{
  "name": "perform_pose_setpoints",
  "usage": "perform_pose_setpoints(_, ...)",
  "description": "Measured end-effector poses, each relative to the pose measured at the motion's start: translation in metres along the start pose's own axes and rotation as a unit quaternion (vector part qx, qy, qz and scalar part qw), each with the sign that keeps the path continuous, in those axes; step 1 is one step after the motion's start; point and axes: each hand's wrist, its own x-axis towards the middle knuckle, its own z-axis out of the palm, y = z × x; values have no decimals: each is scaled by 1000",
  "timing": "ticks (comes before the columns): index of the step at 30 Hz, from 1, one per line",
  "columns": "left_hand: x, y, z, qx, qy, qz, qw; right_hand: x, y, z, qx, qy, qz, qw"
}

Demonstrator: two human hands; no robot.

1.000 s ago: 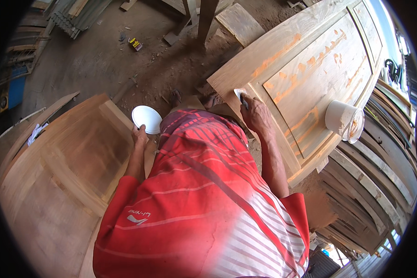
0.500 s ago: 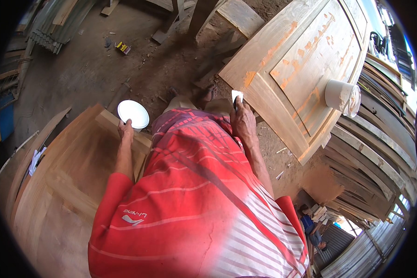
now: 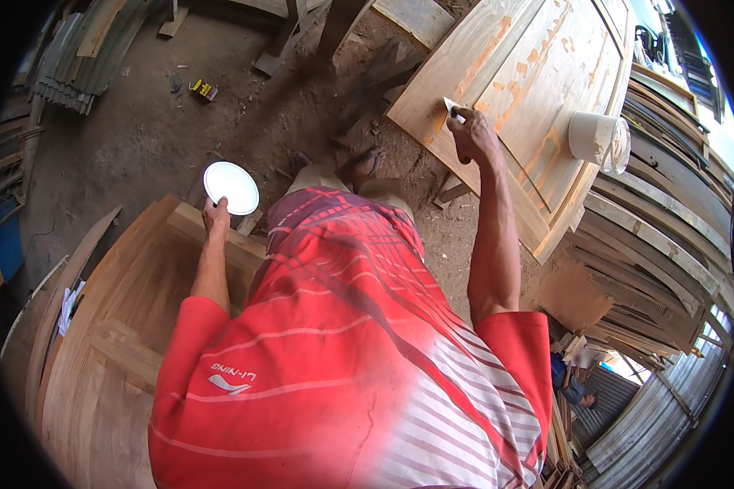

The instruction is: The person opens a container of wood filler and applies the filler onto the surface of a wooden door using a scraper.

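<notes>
My left hand (image 3: 216,218) grips the edge of a round white lid (image 3: 232,186), thumb on top. At the corner of a wooden panelled door (image 3: 530,98) on the right, my right hand (image 3: 476,137) closes round a putty knife (image 3: 453,109) by its dark handle. The knife's pale blade is over the door's near frame; whether it touches the wood I cannot tell. Orange filler (image 3: 520,70) lies in patches and streaks along the door's joints and panel. A white bucket (image 3: 591,137), smeared with filler, stands on the door's right side.
Another wooden door (image 3: 98,359) lies at the lower left. Boards (image 3: 669,220) are stacked along the right, and corrugated sheets (image 3: 90,77) lie at the upper left. A small yellow packet (image 3: 204,90) is on the dirt floor. Someone else (image 3: 575,387) is at the far lower right.
My right hand has moved up and right with the putty knife, from beside the door's corner to over its frame. The lid stays in my left hand, slightly shifted.
</notes>
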Motion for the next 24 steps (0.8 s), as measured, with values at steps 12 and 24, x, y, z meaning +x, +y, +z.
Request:
perform_pose_setpoints(12,-18,-31,5,83,11,19,996,-87,-19,73,13,-16,-7,1000)
perform_pose_setpoints(24,11,-48,4,54,1,35,998,-75,-30,43,36,-50,5,998)
